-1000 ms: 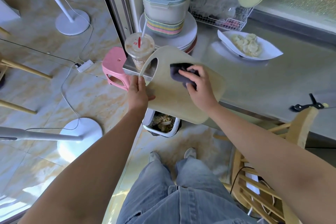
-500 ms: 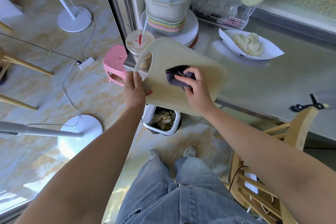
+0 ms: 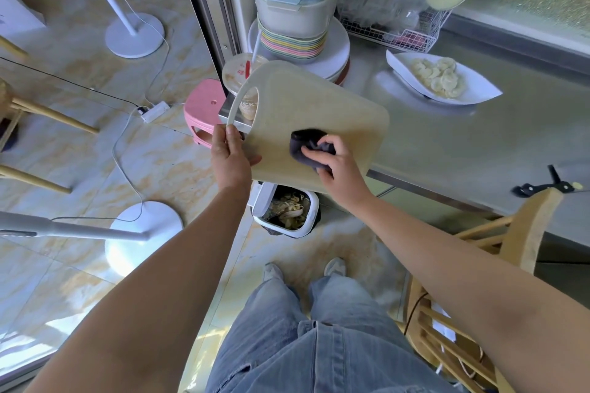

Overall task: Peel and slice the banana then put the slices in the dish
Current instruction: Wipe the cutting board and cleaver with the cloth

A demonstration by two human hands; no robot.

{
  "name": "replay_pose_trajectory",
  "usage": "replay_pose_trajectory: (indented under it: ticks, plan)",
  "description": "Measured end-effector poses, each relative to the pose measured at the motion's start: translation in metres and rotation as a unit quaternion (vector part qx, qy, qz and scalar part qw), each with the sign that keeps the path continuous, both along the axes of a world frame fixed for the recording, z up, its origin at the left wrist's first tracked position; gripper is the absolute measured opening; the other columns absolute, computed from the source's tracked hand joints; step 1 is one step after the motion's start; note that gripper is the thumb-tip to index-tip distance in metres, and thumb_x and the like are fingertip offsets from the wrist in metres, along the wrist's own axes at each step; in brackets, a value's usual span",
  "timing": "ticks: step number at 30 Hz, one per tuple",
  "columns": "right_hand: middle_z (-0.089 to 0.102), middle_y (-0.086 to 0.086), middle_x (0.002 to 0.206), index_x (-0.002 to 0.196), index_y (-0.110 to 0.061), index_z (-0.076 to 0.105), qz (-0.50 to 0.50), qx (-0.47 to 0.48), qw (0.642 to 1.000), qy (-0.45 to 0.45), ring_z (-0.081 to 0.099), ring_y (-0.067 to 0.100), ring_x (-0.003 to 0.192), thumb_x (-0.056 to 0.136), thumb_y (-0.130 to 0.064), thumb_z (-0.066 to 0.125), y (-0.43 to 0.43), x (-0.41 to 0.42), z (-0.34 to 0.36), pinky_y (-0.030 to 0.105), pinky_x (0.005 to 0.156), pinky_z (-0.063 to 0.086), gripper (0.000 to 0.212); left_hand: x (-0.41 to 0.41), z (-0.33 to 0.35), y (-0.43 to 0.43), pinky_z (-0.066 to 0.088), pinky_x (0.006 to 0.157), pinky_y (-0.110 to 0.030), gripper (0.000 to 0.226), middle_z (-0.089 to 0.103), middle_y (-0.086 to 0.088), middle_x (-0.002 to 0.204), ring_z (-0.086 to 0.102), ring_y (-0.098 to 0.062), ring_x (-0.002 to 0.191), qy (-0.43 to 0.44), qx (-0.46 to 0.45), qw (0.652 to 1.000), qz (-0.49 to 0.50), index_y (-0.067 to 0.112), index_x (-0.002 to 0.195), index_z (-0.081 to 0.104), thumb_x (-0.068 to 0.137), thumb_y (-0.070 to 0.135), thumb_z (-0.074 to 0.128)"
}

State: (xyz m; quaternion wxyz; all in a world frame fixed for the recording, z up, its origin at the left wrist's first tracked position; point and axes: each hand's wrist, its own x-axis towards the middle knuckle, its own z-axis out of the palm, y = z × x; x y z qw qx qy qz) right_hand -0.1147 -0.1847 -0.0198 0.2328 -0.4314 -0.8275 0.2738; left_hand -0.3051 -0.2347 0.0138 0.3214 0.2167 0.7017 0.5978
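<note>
A beige cutting board (image 3: 306, 105) is held tilted off the steel table's left corner, above a small bin. My left hand (image 3: 230, 156) grips its handle edge. My right hand (image 3: 335, 163) presses a dark cloth (image 3: 303, 147) against the board's face, fingers curled on the cloth. Banana slices (image 3: 437, 76) lie in a white boat-shaped dish (image 3: 479, 89) at the back of the table. No whole banana or knife shows.
A white bin (image 3: 287, 212) with peels stands on the floor under the board. An iced drink cup (image 3: 242, 80), stacked plates and a tub (image 3: 293, 9) crowd the table's left back. A wooden chair (image 3: 523, 226) is at right, a pink stool (image 3: 204, 108) at left.
My right hand has wiped the cloth down the board toward its lower edge. The board has tipped and swung slightly. My left hand keeps its grip on the handle.
</note>
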Motion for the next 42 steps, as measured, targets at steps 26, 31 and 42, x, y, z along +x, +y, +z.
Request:
replay_pose_trajectory:
  ticks: [26, 31, 42]
  plan:
    - [0.051, 0.013, 0.109, 0.113, -0.013, 0.070, 0.117, 0.059, 0.991, -0.008, 0.046, 0.029, 0.103, 0.081, 0.006, 0.046, 0.000, -0.027, 0.026, 0.028, 0.096, 0.035, 0.044, 0.009, 0.005, 0.008, 0.030, 0.057, -0.021, 0.031, 0.036, 0.007, 0.067, 0.032, -0.007, 0.060, 0.016, -0.003, 1.000, -0.026, 0.022, 0.072, 0.036, 0.103, 0.023, 0.038]
    - [0.053, 0.010, 0.104, 0.099, -0.014, 0.074, 0.102, 0.004, 0.992, -0.079, 0.048, 0.027, 0.102, 0.078, 0.009, 0.054, -0.013, 0.017, 0.003, 0.045, 0.091, 0.043, 0.036, 0.001, 0.014, 0.011, 0.026, 0.055, -0.021, 0.030, 0.035, 0.008, 0.068, 0.030, -0.006, 0.061, -0.008, 0.015, 1.000, -0.006, 0.024, 0.074, 0.039, 0.104, 0.025, 0.034]
    - [0.051, 0.008, 0.109, 0.102, -0.015, 0.075, 0.082, -0.064, 0.989, -0.105, 0.048, 0.027, 0.106, 0.079, 0.011, 0.052, -0.015, 0.041, -0.010, 0.039, 0.097, 0.040, 0.041, 0.012, 0.007, 0.007, 0.025, 0.052, -0.017, 0.032, 0.032, 0.006, 0.067, 0.029, -0.005, 0.058, 0.007, -0.003, 1.000, 0.000, 0.021, 0.072, 0.036, 0.104, 0.024, 0.034]
